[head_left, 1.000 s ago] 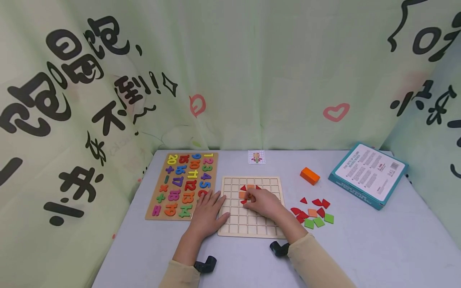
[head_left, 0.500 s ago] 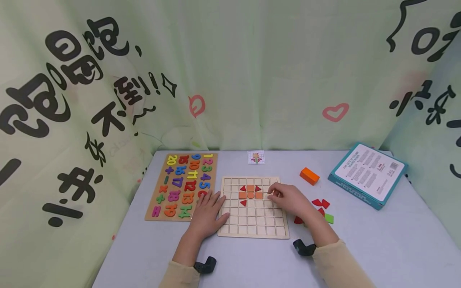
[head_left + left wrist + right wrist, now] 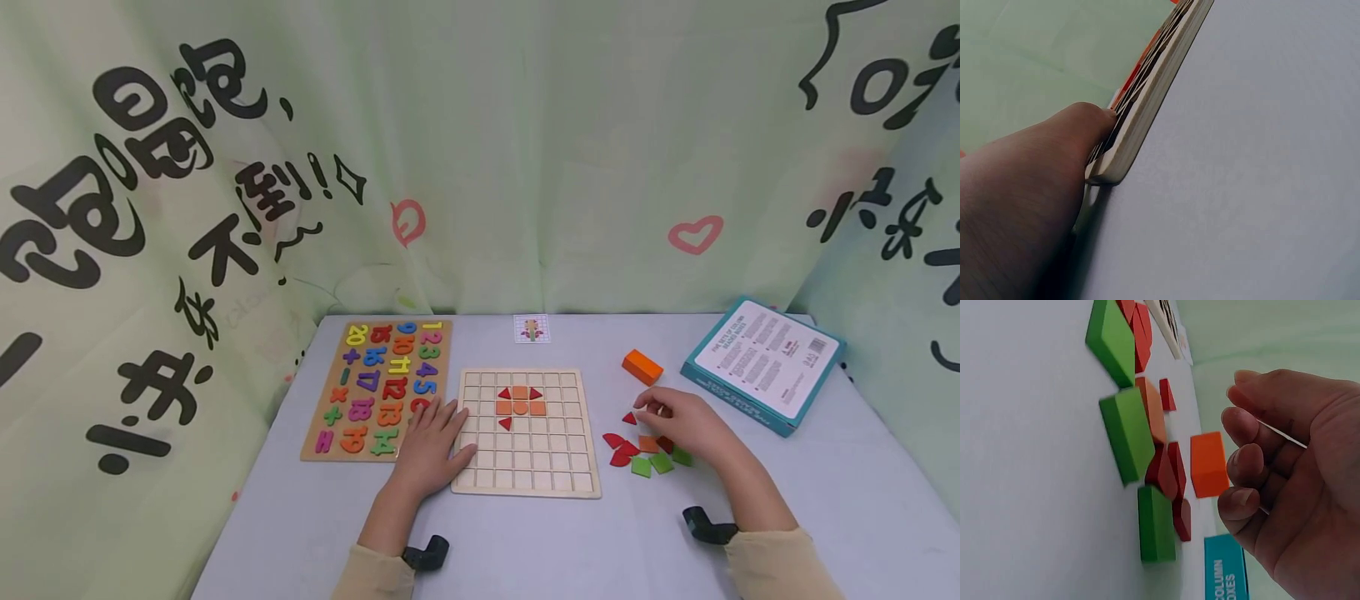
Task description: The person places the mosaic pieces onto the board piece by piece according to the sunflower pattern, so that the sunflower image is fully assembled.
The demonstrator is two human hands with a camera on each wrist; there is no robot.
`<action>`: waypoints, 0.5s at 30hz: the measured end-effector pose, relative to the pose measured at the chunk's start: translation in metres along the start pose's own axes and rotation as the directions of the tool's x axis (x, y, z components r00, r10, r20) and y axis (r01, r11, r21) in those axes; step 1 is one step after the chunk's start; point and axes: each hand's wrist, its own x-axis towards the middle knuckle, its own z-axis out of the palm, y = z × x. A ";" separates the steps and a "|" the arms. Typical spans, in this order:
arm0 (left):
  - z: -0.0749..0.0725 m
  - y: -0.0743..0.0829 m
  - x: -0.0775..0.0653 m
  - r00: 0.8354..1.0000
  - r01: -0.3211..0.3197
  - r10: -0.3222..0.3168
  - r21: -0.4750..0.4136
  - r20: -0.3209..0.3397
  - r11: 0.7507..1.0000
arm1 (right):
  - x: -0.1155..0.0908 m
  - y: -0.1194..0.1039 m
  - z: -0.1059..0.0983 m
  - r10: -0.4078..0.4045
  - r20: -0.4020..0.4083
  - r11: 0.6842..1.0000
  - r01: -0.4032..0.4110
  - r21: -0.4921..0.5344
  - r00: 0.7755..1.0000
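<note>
My left hand [image 3: 429,446] lies with spread fingers across the left edge of a wooden grid board [image 3: 525,482] and the number board beside it. In the left wrist view, the thumb [image 3: 1085,122] touches the grid board's corner. Orange pieces and small red triangles [image 3: 506,424] sit in the grid's upper cells. Over the loose pieces to the right hovers my right hand [image 3: 686,425], fingers loosely bent and holding nothing. Under and beside it are green pieces [image 3: 1129,434], red pieces [image 3: 612,440] and an orange square [image 3: 648,444]; the hand partly covers some.
A board of coloured numbers [image 3: 311,437] lies at the left. A small patterned card [image 3: 532,329] is at the back edge. Behind the loose pieces stands an orange block [image 3: 642,367], with a teal box [image 3: 765,367] at the back right.
My right hand has left the grid board and moved right, over the loose pieces. It uncovered the orange row on the grid. The left hand stays in place.
</note>
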 end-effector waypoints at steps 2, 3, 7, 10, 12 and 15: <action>-0.001 0.000 0.000 1.000 0.000 0.000 0.002 0.001 1.000 | -0.003 0.009 -0.002 -0.011 0.010 1.000 0.011 -0.009 1.000; -0.001 0.000 0.000 1.000 0.001 -0.001 0.003 0.002 1.000 | -0.004 0.013 -0.003 -0.015 0.018 1.000 0.015 -0.010 1.000; -0.001 0.000 -0.001 1.000 -0.004 0.004 0.005 -0.001 1.000 | -0.010 0.025 -0.004 -0.008 0.065 1.000 0.008 0.000 0.998; 0.000 0.000 -0.001 1.000 -0.009 0.009 0.002 -0.008 1.000 | -0.014 0.031 -0.003 0.011 0.098 1.000 -0.013 0.013 0.995; 0.000 -0.001 -0.001 1.000 -0.010 0.010 0.001 -0.010 1.000 | -0.015 0.034 -0.002 0.021 0.110 1.000 -0.023 0.019 0.994; 0.000 -0.001 -0.001 1.000 -0.011 0.011 -0.002 -0.016 1.000 | -0.015 0.036 0.000 0.025 0.118 0.999 -0.028 0.024 0.993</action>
